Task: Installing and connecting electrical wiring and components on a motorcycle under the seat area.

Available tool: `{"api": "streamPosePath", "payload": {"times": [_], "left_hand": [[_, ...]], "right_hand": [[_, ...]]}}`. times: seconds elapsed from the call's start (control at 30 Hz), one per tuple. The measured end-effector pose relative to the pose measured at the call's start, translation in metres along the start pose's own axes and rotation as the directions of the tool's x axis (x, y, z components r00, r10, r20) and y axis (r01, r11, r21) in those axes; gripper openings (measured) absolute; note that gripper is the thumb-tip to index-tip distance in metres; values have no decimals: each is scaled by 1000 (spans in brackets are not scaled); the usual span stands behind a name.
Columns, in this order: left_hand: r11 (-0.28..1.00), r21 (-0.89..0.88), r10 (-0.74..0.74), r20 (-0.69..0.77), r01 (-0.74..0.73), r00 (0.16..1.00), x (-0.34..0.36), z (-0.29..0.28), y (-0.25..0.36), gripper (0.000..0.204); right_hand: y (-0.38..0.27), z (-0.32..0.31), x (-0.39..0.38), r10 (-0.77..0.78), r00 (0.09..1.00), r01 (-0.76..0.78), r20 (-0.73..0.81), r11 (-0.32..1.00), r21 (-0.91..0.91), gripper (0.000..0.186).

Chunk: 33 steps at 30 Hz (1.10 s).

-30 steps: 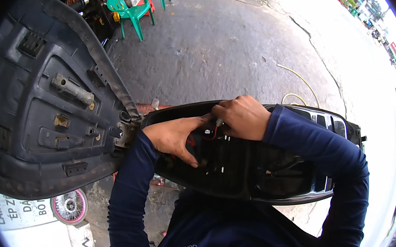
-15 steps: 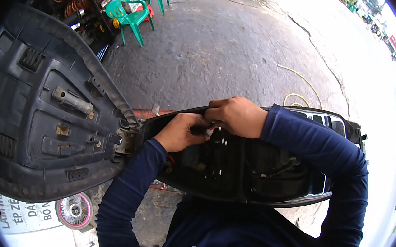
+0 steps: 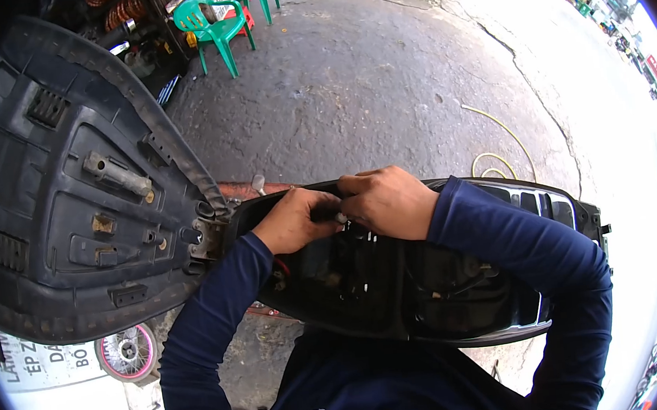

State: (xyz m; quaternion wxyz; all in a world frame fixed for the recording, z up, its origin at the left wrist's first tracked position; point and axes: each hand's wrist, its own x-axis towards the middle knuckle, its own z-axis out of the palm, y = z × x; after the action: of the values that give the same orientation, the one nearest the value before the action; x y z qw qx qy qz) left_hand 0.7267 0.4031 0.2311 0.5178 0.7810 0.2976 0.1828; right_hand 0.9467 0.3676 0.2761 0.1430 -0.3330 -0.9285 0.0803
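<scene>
Fingers of the left hand (image 3: 291, 223) and right hand (image 3: 392, 203) are bent around a small pale fitting (image 3: 341, 218); which grasps it cannot be determined. Two-handed fitting work appears underway, calling for steady fingertips. Beneath: underseat compartment (image 3: 355, 317); leftward, raised seat (image 3: 64, 207).

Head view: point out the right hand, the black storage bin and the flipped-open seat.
Right hand (image 3: 395, 203): head view, on the back of the hand.
Black storage bin (image 3: 359, 318): head view, on its near inner wall.
Flipped-open seat (image 3: 84, 209): head view, on the middle of its underside.
</scene>
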Motion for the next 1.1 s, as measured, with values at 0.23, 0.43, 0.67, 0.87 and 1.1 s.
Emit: {"api": "streamPosePath", "payload": {"times": [0.23, 0.43, 0.67, 0.87, 1.1], "left_hand": [[974, 146, 180, -17, -175, 984, 0, 7, -5, 24], [912, 233, 349, -13, -337, 937, 3, 5, 1, 22], [919, 241, 326, -27, -311, 945, 2, 0, 5, 19], [908, 277, 341, -51, -315, 939, 0, 1, 7, 19], [881, 363, 343, -48, -304, 938, -4, 0, 7, 21]], "right_hand": [[-2, -7, 6, 10, 986, -22, 167, 997, 67, 10], [6, -3, 4, -140, 990, 143, -27, 969, 202, 11], [3, -4, 4, -136, 989, 145, -65, 977, 155, 14], [2, -4, 2, -93, 993, 103, -75, 985, 140, 22], [-4, -5, 1, 40, 997, -27, -65, 983, 181, 20]]}}
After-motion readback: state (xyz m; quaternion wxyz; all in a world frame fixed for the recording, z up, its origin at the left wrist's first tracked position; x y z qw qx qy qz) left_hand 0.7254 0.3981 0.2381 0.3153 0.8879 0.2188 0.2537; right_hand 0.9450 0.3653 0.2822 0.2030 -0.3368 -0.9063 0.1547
